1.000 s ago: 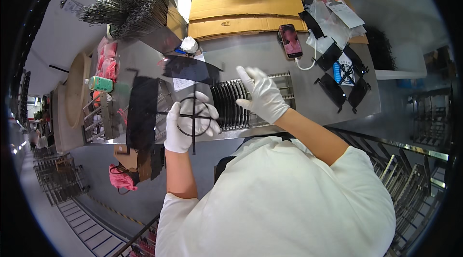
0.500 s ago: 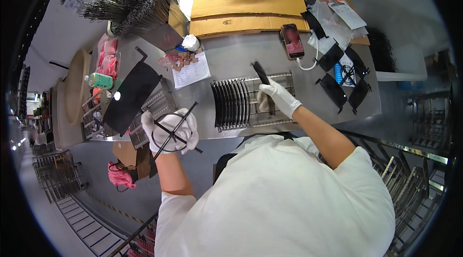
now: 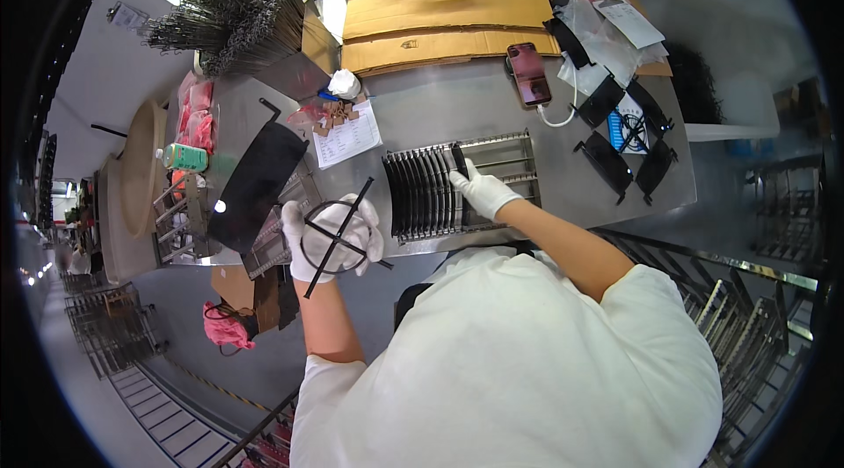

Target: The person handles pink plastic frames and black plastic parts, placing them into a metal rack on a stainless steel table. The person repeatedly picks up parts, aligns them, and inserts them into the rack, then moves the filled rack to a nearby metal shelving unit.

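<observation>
My left hand (image 3: 362,235), in a white glove, grips a black wire frame (image 3: 336,239), a ring crossed by bars, in front of the table's near edge. A wide black curved panel (image 3: 257,187) is beside it on the left and looks joined to the frame. A wire rack (image 3: 501,145) lies on the table with a row of thin black curved plates (image 3: 422,191) standing in its left part. At the right end of that row, my gloved right hand (image 3: 482,191) is closed on a black plate (image 3: 458,160), its lower part partly hidden by the fingers.
On the right, black panels (image 3: 600,160) lie around another cross frame, near a phone (image 3: 527,74) with a white cable. A paper sheet (image 3: 347,136), green-labelled bottle (image 3: 186,157) and bin of metal wires (image 3: 299,72) stand left. Flat cardboard (image 3: 444,11) covers the back.
My right hand has brought the black plate down and left, from above the rack into the row's end. My left hand, the frame and the wide panel have shifted slightly right.
</observation>
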A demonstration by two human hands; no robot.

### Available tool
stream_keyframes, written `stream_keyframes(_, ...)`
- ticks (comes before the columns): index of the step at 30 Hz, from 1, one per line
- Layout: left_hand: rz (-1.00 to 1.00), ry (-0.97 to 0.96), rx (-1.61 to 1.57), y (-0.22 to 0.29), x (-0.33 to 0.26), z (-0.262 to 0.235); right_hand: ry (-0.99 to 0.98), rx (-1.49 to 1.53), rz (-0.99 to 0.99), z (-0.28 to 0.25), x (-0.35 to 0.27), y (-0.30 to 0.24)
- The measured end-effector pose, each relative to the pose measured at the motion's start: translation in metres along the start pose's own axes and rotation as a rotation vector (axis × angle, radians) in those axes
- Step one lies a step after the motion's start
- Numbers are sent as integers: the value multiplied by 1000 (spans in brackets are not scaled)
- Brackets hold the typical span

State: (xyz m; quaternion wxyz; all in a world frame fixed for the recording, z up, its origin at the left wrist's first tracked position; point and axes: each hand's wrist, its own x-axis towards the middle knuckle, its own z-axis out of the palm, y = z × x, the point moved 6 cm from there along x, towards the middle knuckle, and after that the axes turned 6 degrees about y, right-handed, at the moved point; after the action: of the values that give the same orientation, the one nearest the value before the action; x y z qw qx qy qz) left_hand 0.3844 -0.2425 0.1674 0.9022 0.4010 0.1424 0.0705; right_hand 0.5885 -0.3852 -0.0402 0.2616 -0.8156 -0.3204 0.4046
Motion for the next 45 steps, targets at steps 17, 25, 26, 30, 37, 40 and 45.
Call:
stream_keyframes(17,-760,-307,563,-52,-3,21,-399,-125,-658,-74,-121,-188)
stream_keyframes(25,399,595,148,41,-13,-41,121,380,-237,-117,-89,-72)
stream_keyframes(26,628,478,-234,79,2,-2,-1,512,-171,-104,-86,-53)
stream_keyframes(30,1156,267,-580,131,7,70,49,427,-240,-66,-72,-13)
stream_keyframes(37,564,82,796,83,94,205,-104,626,156,-1,-44,-7)
stream_keyframes(40,429,237,882,73,90,167,-121,450,159,-3,-53,-24)
stream_keyframes(45,167,268,995,16,111,93,72,-150,-33,4,-32,-10)
